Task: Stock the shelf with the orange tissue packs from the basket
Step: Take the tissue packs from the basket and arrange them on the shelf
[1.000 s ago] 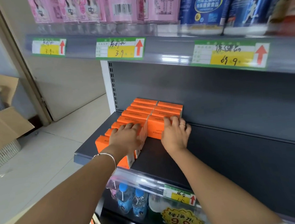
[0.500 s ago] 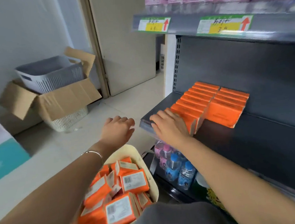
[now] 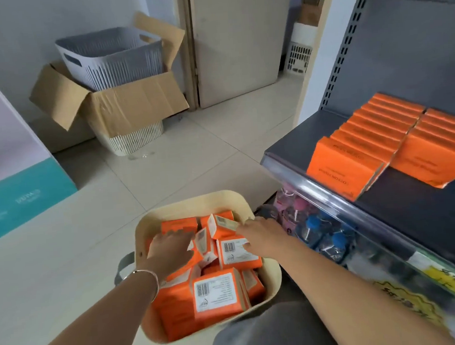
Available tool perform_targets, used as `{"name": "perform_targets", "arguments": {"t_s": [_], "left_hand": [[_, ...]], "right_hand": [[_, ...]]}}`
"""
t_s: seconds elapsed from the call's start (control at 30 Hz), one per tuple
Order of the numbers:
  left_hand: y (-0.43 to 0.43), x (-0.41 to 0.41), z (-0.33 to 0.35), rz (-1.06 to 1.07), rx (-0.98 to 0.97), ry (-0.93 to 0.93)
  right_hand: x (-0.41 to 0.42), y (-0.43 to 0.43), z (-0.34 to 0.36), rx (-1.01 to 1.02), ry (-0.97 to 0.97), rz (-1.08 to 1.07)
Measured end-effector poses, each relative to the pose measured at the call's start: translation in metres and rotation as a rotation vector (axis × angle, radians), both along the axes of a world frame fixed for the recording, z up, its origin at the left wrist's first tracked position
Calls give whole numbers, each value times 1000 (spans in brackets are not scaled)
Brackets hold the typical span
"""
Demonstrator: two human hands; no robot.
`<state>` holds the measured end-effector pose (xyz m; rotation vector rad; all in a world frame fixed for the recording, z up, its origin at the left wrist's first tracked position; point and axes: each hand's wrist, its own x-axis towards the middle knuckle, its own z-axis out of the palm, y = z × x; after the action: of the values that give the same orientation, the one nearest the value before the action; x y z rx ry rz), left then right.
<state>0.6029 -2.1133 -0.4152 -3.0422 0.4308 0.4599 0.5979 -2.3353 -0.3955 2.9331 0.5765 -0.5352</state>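
On the tiled floor beside a dark grey shelf (image 3: 294,142), a cream basket (image 3: 196,200) sits heaped with orange tissue packs (image 3: 217,295), many turned so their white barcode labels face up. Both bare hands reach down into it. The left hand (image 3: 169,249), a thin bracelet (image 3: 147,279) on its wrist, lies palm down with fingers spread over the packs at the basket's left side, touching them but closed around none. The right hand (image 3: 264,236) is at the basket's far right corner, fingers extended over a labelled pack; whether it has hold of one cannot be told. Near the shelf's left front corner stand two rows of orange packs already stocked (image 3: 368,145), upright and pressed together, the left row reaching closer to the front edge than the right. Below that shelf's clear front rail, bottled water (image 3: 324,235) with blue and pink caps is stored. Farther back on the floor, an open cardboard box (image 3: 123,109) holds a grey slatted bin (image 3: 111,56) near a closed door (image 3: 237,35).
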Motion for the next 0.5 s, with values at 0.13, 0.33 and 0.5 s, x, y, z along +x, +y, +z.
{"name": "perform_targets", "arguments": {"t_s": [0.13,0.33,0.5], "left_hand": [[-6,5,-31,12,12,91],[-19,21,-55,21,-23,82],[-15,29,-70,79,-64,90]], "right_hand": [[13,-3,-31,11,63,-8],[35,4,-79,15,119,0],[49,10,-109,-24,94,-7]]}}
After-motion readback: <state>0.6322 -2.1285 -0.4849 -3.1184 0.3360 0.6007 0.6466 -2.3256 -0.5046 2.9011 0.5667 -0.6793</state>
